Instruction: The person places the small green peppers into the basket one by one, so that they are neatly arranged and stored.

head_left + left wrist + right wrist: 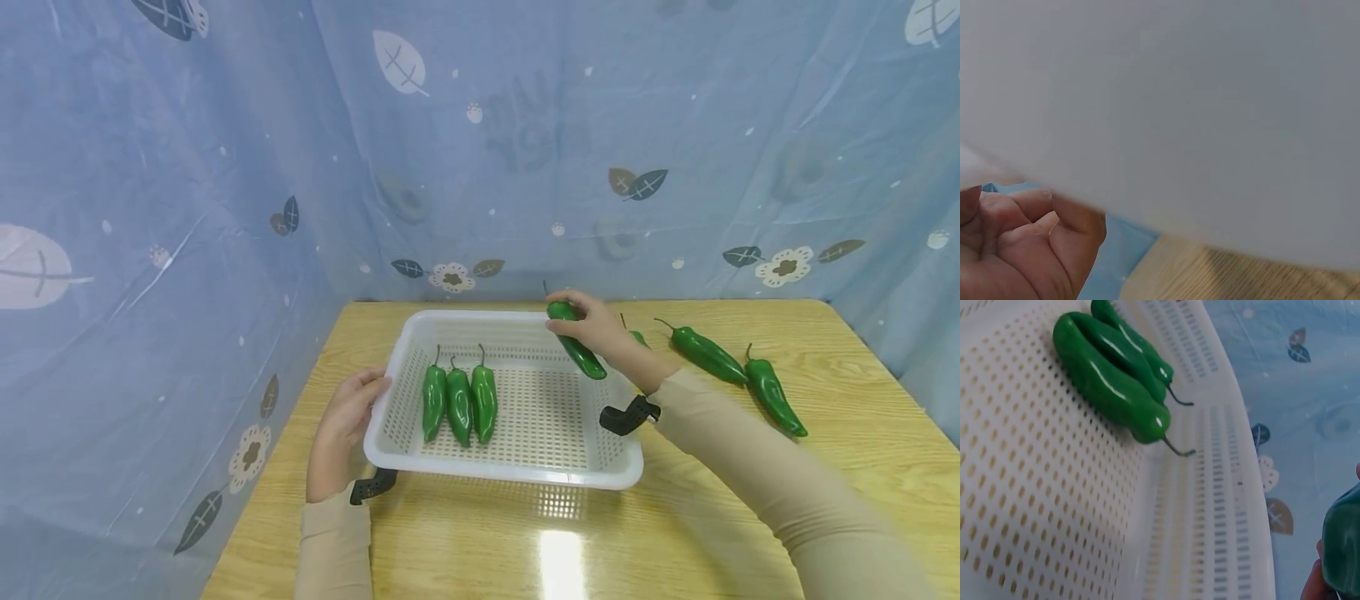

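A white perforated plastic basket [502, 471] stands on the wooden table, and three green chili peppers [459, 404] lie side by side in its left half. At the basket's left wall, my left hand [351, 410] grips the rim; in the left wrist view its curled fingers [1079, 234] are partly hidden behind the blurred basket wall. My right hand [592, 321] pinches another green chili pepper [581, 354] between thumb and fingers, above the basket's right half. That held pepper tilts, its stem up toward the back. Only part of it shows at the right wrist view's edge.
Right of the basket, two green peppers [708, 354] [774, 396] lie on the table [862, 367]. Another pepper [639, 337] is mostly hidden behind the right forearm. A blue patterned curtain [525, 167] hangs along the table's back and left side.
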A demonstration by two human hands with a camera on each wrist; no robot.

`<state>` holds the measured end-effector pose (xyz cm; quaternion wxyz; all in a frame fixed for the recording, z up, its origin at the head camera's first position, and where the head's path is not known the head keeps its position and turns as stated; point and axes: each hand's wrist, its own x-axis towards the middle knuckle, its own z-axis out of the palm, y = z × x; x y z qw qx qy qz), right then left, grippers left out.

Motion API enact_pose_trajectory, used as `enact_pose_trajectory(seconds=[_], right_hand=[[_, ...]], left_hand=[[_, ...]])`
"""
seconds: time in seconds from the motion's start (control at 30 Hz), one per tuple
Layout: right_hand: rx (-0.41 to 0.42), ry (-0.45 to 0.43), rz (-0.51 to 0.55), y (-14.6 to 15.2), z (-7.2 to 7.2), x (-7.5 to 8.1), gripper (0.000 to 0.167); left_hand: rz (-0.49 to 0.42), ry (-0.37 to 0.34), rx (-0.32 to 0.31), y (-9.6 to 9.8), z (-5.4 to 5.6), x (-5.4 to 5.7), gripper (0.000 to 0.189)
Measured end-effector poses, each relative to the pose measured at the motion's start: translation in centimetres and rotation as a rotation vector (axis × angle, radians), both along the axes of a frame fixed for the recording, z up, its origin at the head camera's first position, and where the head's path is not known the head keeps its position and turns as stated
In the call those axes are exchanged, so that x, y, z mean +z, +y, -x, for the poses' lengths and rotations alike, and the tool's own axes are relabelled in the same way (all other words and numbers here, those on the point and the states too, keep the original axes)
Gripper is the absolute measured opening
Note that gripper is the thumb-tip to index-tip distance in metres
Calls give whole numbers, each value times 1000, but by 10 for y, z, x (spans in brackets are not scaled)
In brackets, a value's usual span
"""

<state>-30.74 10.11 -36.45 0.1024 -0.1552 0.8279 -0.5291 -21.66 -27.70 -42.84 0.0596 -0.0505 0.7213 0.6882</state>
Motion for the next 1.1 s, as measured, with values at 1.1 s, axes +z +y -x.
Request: enact_pose_trajectory(seconds=[1.1], right_hand=[[-8, -10, -186, -70, -8, -30, 49]], left_hand=[[15, 13, -12, 1, -1, 2, 46]])
